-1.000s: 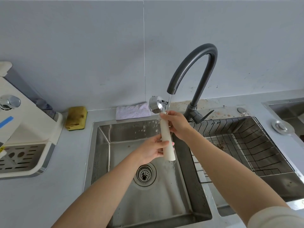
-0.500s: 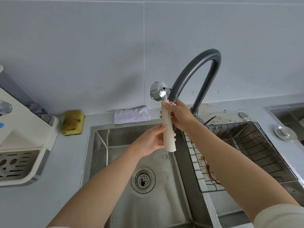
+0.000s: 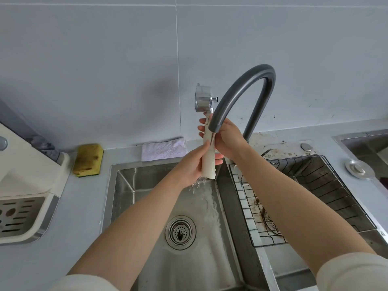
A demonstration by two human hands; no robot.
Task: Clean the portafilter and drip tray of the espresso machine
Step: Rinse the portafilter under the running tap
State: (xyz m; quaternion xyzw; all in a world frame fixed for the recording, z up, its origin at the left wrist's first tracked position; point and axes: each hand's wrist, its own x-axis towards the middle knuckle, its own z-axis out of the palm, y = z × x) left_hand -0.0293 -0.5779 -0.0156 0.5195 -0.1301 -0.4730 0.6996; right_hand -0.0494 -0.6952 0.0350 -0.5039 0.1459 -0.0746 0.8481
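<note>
The portafilter [image 3: 203, 100] stands upright over the steel sink [image 3: 130, 185], its chrome head up and its cream handle [image 3: 208, 164] down. My left hand [image 3: 194, 164] grips the lower part of the handle. My right hand [image 3: 225, 139] holds the upper part, just under the spout of the grey faucet [image 3: 247, 89]. Water runs from the spout down the handle and splashes off its lower end into the basin. At the far left, the espresso machine [image 3: 23, 171] carries its slotted drip tray [image 3: 19, 215].
A yellow sponge [image 3: 88, 159] and a folded white cloth [image 3: 163, 149] lie behind the sink. A black wire rack [image 3: 304, 196] sits in the stained right basin. A metal lid [image 3: 359, 169] rests on the counter at right. The drain strainer [image 3: 180, 232] is below my hands.
Both hands have raised the portafilter, so its head now stands above the spout. The water now runs down the handle instead of over the head.
</note>
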